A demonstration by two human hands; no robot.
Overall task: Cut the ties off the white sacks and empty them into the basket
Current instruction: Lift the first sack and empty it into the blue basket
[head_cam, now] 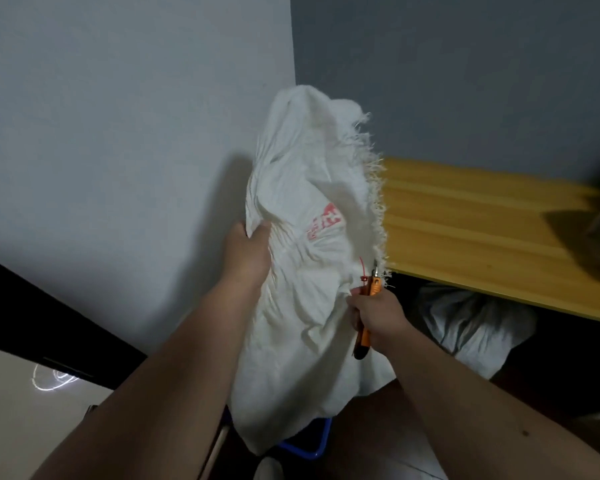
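left hand: left hand [248, 252] grips a bunch of cloth on the left edge of the limp white woven sack with red print [305, 271], thumb pressed into the folds.
sack: held up in the air between both hands, long axis near vertical, frayed edge up and to the right, lower end hanging over the blue plastic basket [309, 448].
tie: thin red plastic tie [362, 270] sits on the sack's right edge, just above the right hand.
right hand: right hand [378, 318] is clenched round the orange-handled cutter [368, 313], tip pointing up, close beside the tie; contact cannot be told.
key relation: tie lies nearer the right hand, well apart from the left.
behind: second white sack [475, 330] under the yellow wooden counter [482, 230].
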